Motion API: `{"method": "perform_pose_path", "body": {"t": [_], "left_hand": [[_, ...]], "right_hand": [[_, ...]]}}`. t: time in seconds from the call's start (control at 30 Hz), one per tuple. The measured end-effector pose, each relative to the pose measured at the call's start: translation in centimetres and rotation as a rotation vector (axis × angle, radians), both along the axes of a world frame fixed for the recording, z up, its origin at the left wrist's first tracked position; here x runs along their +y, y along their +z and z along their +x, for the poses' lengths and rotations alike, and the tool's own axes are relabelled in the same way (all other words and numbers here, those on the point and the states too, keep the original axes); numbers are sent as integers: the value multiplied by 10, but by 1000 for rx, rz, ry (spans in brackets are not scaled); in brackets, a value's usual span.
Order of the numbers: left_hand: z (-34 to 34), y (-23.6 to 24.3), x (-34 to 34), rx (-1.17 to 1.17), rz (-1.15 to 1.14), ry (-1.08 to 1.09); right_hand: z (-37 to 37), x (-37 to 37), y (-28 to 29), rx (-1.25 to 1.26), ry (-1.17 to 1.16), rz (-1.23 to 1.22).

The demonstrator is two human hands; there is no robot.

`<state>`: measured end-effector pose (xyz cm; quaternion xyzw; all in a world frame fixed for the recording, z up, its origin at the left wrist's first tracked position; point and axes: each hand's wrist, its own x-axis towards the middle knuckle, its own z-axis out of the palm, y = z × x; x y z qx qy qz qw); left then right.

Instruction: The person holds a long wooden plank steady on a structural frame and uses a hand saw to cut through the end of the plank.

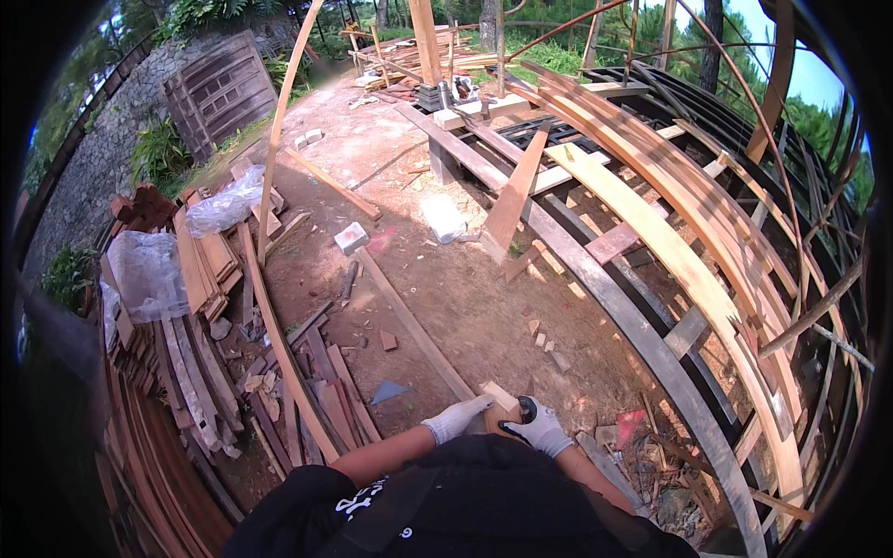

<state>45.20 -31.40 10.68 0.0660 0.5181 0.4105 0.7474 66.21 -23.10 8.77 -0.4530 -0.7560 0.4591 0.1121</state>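
Observation:
Both my hands wear white work gloves and meet in front of my body, at the lower middle. Between them is a short, pale wooden block with a browner side face. My left hand comes in from the left, its fingers closed at the block's left edge. From the right, my right hand grips the block's right side. Black shows at its fingers; I cannot tell whether that is glove coating or a small object. A long, narrow wooden plank runs along the ground away from the hands, its near end beside the block.
On the left lie stacked boards and plastic sheeting. To the right, long beams rest across a raised timber frame. Offcuts, a white block and a blue-grey triangular piece are scattered over the dirt.

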Motion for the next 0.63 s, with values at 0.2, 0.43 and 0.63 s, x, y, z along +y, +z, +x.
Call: {"method": "perform_pose_path", "body": {"t": [0.2, 0.43, 0.63], "left_hand": [[-13, -9, 10, 91, -80, 36], [-50, -17, 22, 124, -55, 67], [-80, -22, 50, -105, 22, 166]], "right_hand": [[-3, 2, -19, -168, -32, 37], [62, -14, -94, -401, -179, -125], [95, -40, -58, -612, -353, -667]]}}
